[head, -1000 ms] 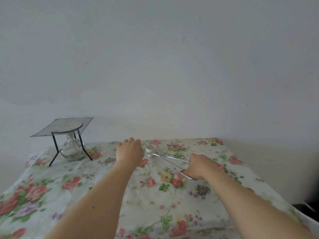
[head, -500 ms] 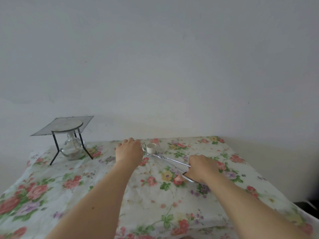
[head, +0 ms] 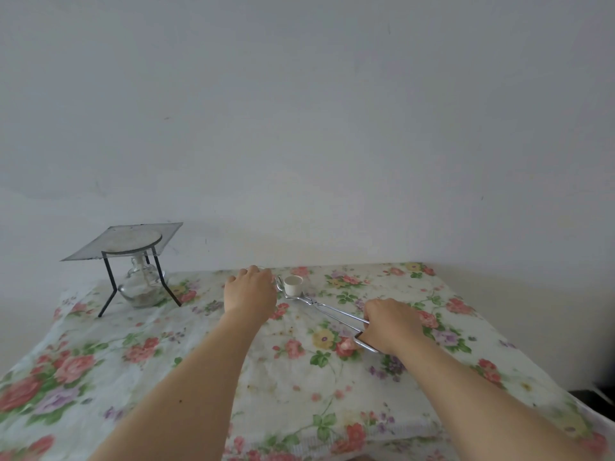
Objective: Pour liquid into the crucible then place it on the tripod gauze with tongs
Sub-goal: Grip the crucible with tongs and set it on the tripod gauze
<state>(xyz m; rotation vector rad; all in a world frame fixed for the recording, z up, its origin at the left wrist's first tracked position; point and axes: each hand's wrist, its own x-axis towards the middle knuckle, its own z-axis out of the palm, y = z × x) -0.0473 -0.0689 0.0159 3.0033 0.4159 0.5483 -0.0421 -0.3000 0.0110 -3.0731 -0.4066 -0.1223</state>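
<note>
A small white crucible (head: 293, 284) stands on the flowered tablecloth near the far edge. The jaws of metal tongs (head: 327, 309) lie around its base. My right hand (head: 390, 324) is closed on the tongs' handles. My left hand (head: 250, 292) rests just left of the crucible, back up and fingers curled down. A bit of clear glass shows at its fingertips, and what is under the hand is hidden. At the far left a black tripod (head: 109, 287) carries a square wire gauze (head: 123, 241).
A glass spirit burner (head: 143, 289) sits under the tripod. The table (head: 199, 377) is covered with a flowered cloth and stands against a plain white wall. Its right edge drops off beyond my right forearm.
Both hands, the tongs and the crucible stay almost where they were. Only the view has shifted slightly.
</note>
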